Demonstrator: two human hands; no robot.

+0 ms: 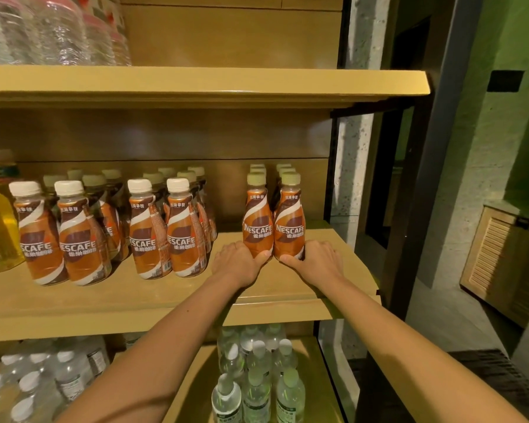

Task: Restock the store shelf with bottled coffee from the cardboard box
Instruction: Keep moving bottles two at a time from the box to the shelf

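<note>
- Nescafé bottles fill the middle shelf's left side in rows.
- Left hand grasps the left front bottle at its base.
- Right hand grasps its neighbour, apparently squaring both into two right-hand rows.
- No cardboard box in view.

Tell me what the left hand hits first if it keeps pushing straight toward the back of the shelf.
The left hand is already against the front-left coffee bottle of the right-hand group. Pushing on would likely drive that bottle into the coffee bottles lined up behind it, though their spacing is unclear.
</note>
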